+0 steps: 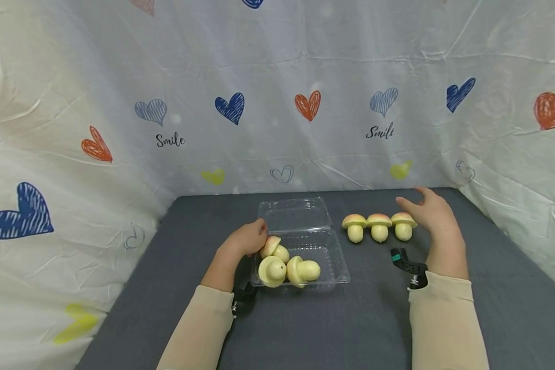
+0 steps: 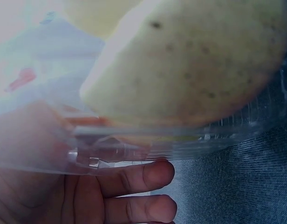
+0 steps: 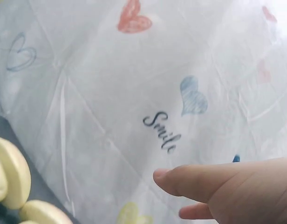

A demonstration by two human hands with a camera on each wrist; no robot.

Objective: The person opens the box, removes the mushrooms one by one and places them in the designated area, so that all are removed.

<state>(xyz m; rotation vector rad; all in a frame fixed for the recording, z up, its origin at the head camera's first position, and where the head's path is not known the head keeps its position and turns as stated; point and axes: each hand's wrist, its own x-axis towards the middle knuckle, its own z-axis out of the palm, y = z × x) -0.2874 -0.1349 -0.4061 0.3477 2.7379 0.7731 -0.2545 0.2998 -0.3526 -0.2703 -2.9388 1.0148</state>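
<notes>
we've got a mushroom cropped up top in the left wrist view, and the right hand cut off in the right's

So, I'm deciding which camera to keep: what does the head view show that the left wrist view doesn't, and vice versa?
Only the head view: the right hand and the row of three mushrooms beside the clear container.
Only the left wrist view: dark specks on a mushroom cap.
Both: the left hand, the container and mushrooms inside it.
</notes>
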